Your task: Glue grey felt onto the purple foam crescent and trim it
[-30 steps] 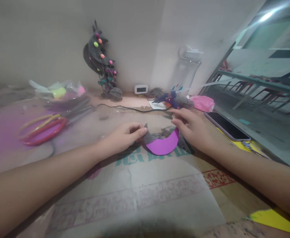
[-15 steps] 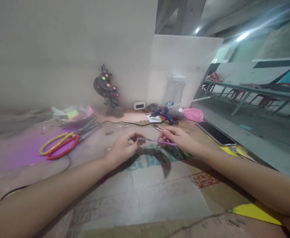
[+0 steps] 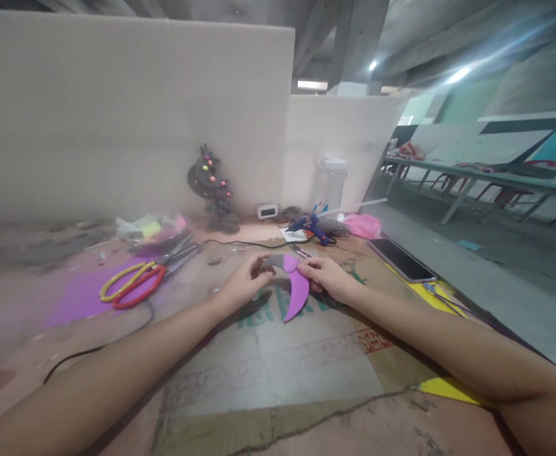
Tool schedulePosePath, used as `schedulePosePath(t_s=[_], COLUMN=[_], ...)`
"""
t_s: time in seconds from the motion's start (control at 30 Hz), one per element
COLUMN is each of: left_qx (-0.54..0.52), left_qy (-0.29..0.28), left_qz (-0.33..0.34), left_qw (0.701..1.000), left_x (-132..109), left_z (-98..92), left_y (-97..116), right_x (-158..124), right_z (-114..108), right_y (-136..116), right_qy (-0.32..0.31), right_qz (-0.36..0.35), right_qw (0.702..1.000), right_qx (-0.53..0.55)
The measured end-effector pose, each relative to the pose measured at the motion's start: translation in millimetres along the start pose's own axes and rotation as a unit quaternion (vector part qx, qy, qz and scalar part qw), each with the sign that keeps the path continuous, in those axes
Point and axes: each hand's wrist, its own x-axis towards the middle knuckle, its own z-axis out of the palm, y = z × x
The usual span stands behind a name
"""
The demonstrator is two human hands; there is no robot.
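Note:
Between my hands, above the cardboard, is a curved, crescent-like purple foam piece whose upper end meets a grey pointed part. My left hand pinches the grey part between thumb and fingers. My right hand grips the purple piece near its upper right edge, thumb on top. The purple tip hangs down toward me. Just beyond my hands lie a blue glue gun and a small slim tool.
Scissors with yellow and red handles lie left on a purple sheet. A phone rests at right on yellow material. Behind stand a dark ornament with coloured balls, a small white clock and a clear bottle. A cord crosses the table.
The purple piece has turned from nearly edge-on to showing its broad face, with its tip pointing down. My right hand has shifted slightly left and lower. The camera view has tilted up.

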Motion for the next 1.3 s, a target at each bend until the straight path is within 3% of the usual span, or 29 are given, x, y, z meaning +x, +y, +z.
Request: schedulePosePath(t_s=[0.13,0.4,0.57,0.67,0.77,0.87,0.97,1.1,1.17,1.23,1.3], left_qx=[0.017,0.075,0.147,0.204,0.320,0.316,0.278,0.291,0.321,0.332,0.351], left_qy=[-0.025,-0.019,-0.032,-0.047,-0.080,-0.086,-0.086,-0.076,-0.069,-0.115,-0.121], left_qz=[-0.026,-0.077,-0.078,-0.058,-0.063,-0.099,-0.112,-0.133,-0.113,-0.081,-0.064], left_qw=[0.999,0.994,0.986,0.976,0.942,0.940,0.950,0.944,0.938,0.933,0.926], left_x=[4.7,4.8,-2.7,-4.9,-5.2,-6.6,-10.4,-10.0,-5.5,0.3,6.1], left_z=[-3.1,-4.1,-5.8,-17.3,-41.2,-68.8,-83.8,-81.0,-80.2,-84.6,-94.1], left_y=[3.9,5.3,22.8,48.1,79.6,101.4,104.4,101.4,106.2,115.3,124.7], right_x=[1.9,7.7,5.5,6.5,10.4,12.1,10.1,7.5,6.3,5.0,4.1], right_z=[2.6,2.8,-0.5,-1.0,0.2,0.3,-1.4,-2.9,-2.8,-2.9,-3.3], right_y=[-1.0,-5.3,-4.4,0.2,6.9,11.5,11.2,6.4,4.4,3.2,2.8], right_qy=[0.004,-0.005,-0.024,-0.038,-0.049,-0.054,-0.054,-0.031,-0.016,-0.002,0.013], right_qz=[-0.004,0.014,0.018,0.040,0.068,0.083,0.076,0.029,-0.002,-0.022,-0.031], right_qw=[1.000,0.998,0.997,0.997,0.994,0.991,0.989,0.991,0.992,0.993,0.994], right_qx=[-0.025,-0.065,-0.066,-0.062,-0.065,-0.085,-0.111,-0.126,-0.122,-0.112,-0.108])
